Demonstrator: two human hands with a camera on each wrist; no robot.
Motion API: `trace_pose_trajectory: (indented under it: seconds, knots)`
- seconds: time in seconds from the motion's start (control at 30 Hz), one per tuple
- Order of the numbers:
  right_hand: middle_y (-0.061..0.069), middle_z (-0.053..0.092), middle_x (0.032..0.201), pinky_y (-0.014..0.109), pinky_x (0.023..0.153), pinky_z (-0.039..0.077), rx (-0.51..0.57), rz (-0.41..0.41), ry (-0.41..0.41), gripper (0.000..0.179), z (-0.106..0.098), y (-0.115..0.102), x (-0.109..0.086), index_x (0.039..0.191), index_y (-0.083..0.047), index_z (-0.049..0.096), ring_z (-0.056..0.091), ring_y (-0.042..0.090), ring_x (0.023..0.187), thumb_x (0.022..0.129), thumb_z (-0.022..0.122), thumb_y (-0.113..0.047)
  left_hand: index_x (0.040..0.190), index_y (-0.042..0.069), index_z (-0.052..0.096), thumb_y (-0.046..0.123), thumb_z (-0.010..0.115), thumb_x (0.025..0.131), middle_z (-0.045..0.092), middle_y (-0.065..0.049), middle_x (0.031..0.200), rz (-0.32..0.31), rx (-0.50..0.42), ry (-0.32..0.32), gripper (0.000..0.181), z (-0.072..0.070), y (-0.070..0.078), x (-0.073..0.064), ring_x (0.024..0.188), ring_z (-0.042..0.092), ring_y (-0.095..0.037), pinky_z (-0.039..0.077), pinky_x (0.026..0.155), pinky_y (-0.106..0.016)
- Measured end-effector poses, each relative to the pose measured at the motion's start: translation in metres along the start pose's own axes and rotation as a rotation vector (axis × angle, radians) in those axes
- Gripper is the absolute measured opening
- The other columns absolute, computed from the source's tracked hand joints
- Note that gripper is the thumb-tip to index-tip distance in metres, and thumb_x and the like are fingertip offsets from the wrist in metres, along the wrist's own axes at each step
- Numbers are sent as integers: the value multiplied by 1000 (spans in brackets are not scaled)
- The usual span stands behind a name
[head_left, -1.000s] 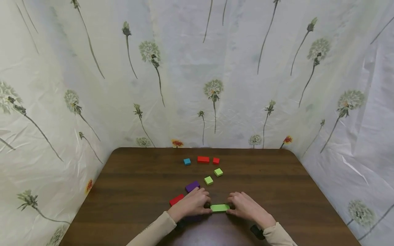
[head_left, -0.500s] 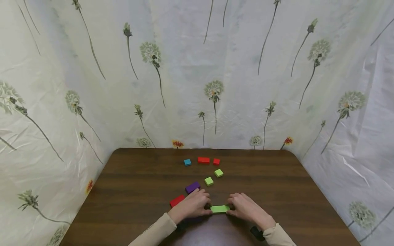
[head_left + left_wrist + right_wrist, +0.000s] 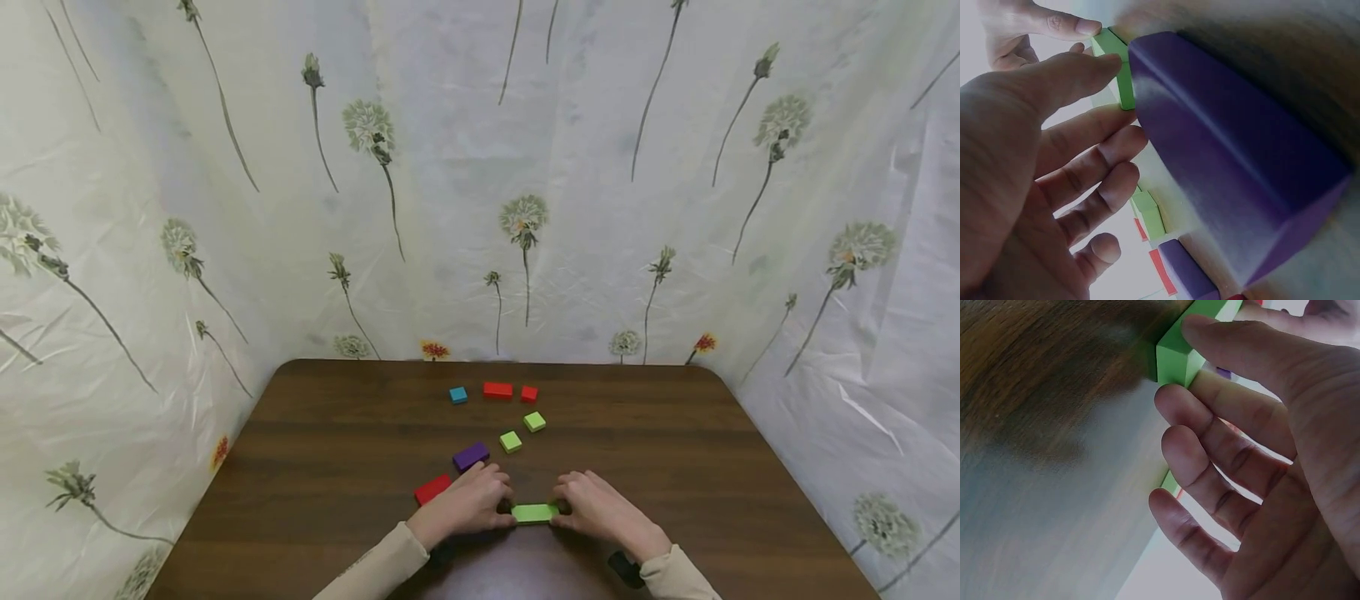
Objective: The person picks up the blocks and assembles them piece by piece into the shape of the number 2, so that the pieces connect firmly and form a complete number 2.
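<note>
A long bright green block [image 3: 534,513] lies on the table between both hands. My left hand [image 3: 468,500] pinches its left end between thumb and index finger, as the left wrist view shows. At the other end, the thumb and index finger of my right hand [image 3: 603,510] grip it, with the remaining fingers loosely bent below in the right wrist view. Right by the left fingertips stands a long purple block [image 3: 1229,150]; the left hand and forearm cover it in the head view. A red block [image 3: 432,489] sits beyond the left wrist.
A second purple block [image 3: 470,456] lies just past the left fingers. Farther off are two small light green blocks [image 3: 511,442], then a blue block [image 3: 458,395] and two red blocks [image 3: 498,390] toward the back edge of the brown table [image 3: 637,417]. Behind hangs a flowered curtain [image 3: 450,192].
Both hands keep their hold on the green block, which has shifted very slightly toward me. The other blocks stay in place.
</note>
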State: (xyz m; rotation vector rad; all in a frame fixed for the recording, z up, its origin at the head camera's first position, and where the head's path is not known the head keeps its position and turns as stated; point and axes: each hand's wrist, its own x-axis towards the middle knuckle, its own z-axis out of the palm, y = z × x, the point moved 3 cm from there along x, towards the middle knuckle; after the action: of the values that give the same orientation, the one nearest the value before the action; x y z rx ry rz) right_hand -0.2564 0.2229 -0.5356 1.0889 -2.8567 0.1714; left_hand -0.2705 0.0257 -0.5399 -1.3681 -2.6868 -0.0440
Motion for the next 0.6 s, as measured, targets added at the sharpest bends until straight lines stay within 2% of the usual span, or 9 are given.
trace_pose_trajectory:
  seconds: [0.33, 0.6]
  knots:
    - [-13, 52, 72, 24, 62, 38, 4, -16, 2, 20, 0, -3, 2, 78, -21, 67, 40, -1, 63, 76, 79, -37, 88, 28, 75, 50, 67, 85, 64, 15, 88, -3, -19, -17, 23, -1, 1, -6, 84, 52, -6, 31, 67, -21]
    - [-14, 50, 71, 24, 61, 37, 28, -17, -14, 19, 0, -7, 4, 78, -21, 67, 39, -1, 63, 77, 78, -37, 82, 28, 72, 48, 69, 84, 60, 15, 84, -39, -71, -26, 21, -2, 2, -11, 83, 50, -5, 28, 66, -22]
